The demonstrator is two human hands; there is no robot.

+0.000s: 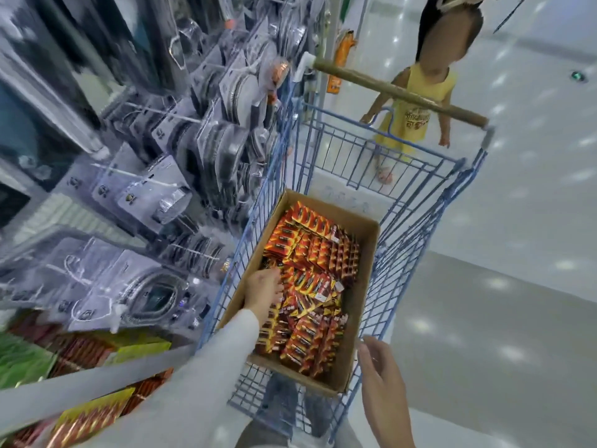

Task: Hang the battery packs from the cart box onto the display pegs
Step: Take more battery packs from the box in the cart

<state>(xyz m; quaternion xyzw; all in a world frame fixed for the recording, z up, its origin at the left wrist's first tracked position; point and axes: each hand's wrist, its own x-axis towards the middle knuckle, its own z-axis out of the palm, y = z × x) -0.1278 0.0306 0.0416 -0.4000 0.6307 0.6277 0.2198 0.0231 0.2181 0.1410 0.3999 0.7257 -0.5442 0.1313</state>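
While dipping left hand [263,287] into box [365,270], could not tell its grip; held right hand [378,367] slack, empty. Risked snagging tangled packs [310,253], dropping some.

Bright, even overhead light; soft white glare spots dot the floor [517,221]. The rack [145,189] at left smears with motion blur. Wide-angle bending curves the edges. Shadows are faint.

Red-and-orange carded battery packs [310,286] fill the open brown cardboard box [363,270], which sits in the blue wire cart [416,202]. Metal display pegs [174,116] carrying clear blister packs [223,147] stand just beside the cart's left edge.
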